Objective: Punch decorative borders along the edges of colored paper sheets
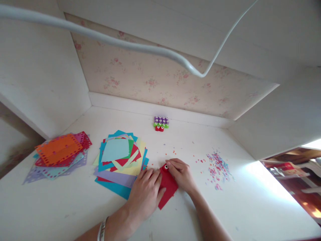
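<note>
A red sheet of paper [167, 187] lies at a slant near the front middle of the white table, with punched gaps along its lower right edge. My left hand [145, 190] grips its left side, thumb on top, other fingers partly hidden. At the sheet's upper edge is a small red craft punch [166, 166] with a white button with a dark mark. My right hand [182, 174] closes around the punch from the right, thumb and fingers together. Just left of my left hand, a loose stack of coloured paper [116, 150] has a pale blue piece on top.
Purple, green and red craft punches [161, 123] stand grouped near the back wall. Tiny paper cut-outs [217, 167] lie heaped at the right, some scattered toward the middle. Punched sheets [60, 150] are piled at the far left. A white cable [140, 48] hangs across the top.
</note>
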Demonstrator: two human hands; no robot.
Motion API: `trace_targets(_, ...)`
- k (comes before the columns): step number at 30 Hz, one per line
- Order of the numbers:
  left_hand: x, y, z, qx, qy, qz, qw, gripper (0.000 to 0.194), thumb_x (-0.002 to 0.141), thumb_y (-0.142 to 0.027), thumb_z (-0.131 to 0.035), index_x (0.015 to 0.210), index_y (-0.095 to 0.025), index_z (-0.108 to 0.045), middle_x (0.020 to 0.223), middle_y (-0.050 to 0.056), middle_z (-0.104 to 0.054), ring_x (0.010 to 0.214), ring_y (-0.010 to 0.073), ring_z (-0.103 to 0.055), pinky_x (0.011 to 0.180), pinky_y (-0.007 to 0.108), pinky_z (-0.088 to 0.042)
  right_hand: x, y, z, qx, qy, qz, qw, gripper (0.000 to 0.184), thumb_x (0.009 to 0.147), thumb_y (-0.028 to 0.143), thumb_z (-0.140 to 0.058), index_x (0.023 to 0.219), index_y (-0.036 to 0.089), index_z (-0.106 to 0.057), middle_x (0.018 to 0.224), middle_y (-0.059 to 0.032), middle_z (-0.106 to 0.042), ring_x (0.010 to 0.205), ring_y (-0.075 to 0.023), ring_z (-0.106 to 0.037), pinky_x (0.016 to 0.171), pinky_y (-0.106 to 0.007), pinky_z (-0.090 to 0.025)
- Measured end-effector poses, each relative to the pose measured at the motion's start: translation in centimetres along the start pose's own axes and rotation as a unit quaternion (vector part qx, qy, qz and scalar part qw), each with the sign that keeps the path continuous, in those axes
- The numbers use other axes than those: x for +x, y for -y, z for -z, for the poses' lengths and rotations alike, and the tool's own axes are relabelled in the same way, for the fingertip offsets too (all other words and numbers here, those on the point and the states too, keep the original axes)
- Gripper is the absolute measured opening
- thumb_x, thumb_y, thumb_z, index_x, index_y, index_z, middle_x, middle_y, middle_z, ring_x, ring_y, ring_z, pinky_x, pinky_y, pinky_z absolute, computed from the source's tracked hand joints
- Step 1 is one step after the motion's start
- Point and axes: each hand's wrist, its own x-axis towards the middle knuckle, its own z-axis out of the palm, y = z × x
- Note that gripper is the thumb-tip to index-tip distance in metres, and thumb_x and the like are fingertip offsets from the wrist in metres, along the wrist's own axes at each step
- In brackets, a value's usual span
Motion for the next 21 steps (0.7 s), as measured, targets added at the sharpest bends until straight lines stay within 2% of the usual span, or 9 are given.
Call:
trace_targets(5, 0.1, -0.1, 0.2, 0.003, 0.008, 0.001, 1.000, 0.033, 0.091, -0.031, -0.054, 0.119, -0.016, -0.061, 0.121, 0.008, -0.063, 0.113, 0.0285, -0.051, 0.103, 0.047, -0.037, 1.1, -0.2, -0.2, -0.058, -0.046, 0.039, 0.996, 0.023, 0.093, 0.034, -0.055, 0.096, 0.028, -0.076, 0.102, -0.0050, -0.071, 0.100, -0.0214, -0.062, 0.090, -0.036, -0.049)
trace_targets(9, 0.0, -0.1, 0.2, -0.001, 0.006, 0.001, 1.000, 0.031, 0.090, -0.030, -0.055, 0.118, -0.017, -0.062, 0.119, 0.008, -0.064, 0.112, 0.0283, -0.052, 0.102, 0.047, -0.038, 1.6, -0.1, -0.4, -0.095, -0.011, 0.066, 0.993, 0.023, 0.093, 0.034, -0.054, 0.095, 0.030, -0.077, 0.099, -0.0041, -0.071, 0.096, -0.0209, -0.062, 0.087, -0.035, -0.049)
trace_targets(12, -0.1, 0.0, 0.0, -0.003, -0.004, -0.001, 1.000, 0.031, 0.089, -0.030, -0.056, 0.118, -0.018, -0.062, 0.119, 0.008, -0.064, 0.111, 0.0284, -0.053, 0.102, 0.047, -0.038, 1.3, 0.1, -0.6, -0.094, 0.009, 0.046, 0.994, 0.026, 0.094, 0.035, -0.052, 0.092, 0.028, -0.077, 0.090, -0.0033, -0.071, 0.086, -0.0186, -0.064, 0.082, -0.032, -0.050)
trace_targets(16, -0.1, 0.0, -0.3, -0.003, -0.013, -0.002, 1.000, 0.031, 0.089, -0.029, -0.056, 0.117, -0.018, -0.062, 0.119, 0.008, -0.064, 0.112, 0.0287, -0.052, 0.103, 0.047, -0.038, 0.9, 0.6, -0.8, -0.068, 0.002, 0.011, 0.998, 0.029, 0.096, 0.035, -0.049, 0.093, 0.026, -0.076, 0.087, -0.0030, -0.069, 0.079, -0.0162, -0.065, 0.074, -0.027, -0.050)
trace_targets(21, -0.1, 0.1, -0.2, -0.005, -0.005, -0.002, 1.000, 0.032, 0.090, -0.030, -0.056, 0.119, -0.017, -0.062, 0.120, 0.008, -0.064, 0.113, 0.0283, -0.052, 0.103, 0.047, -0.037, 0.7, 0.8, -1.0, -0.057, -0.001, -0.003, 0.998, 0.032, 0.096, 0.037, -0.048, 0.090, 0.025, -0.076, 0.087, -0.0034, -0.069, 0.081, -0.0166, -0.064, 0.077, -0.028, -0.049)
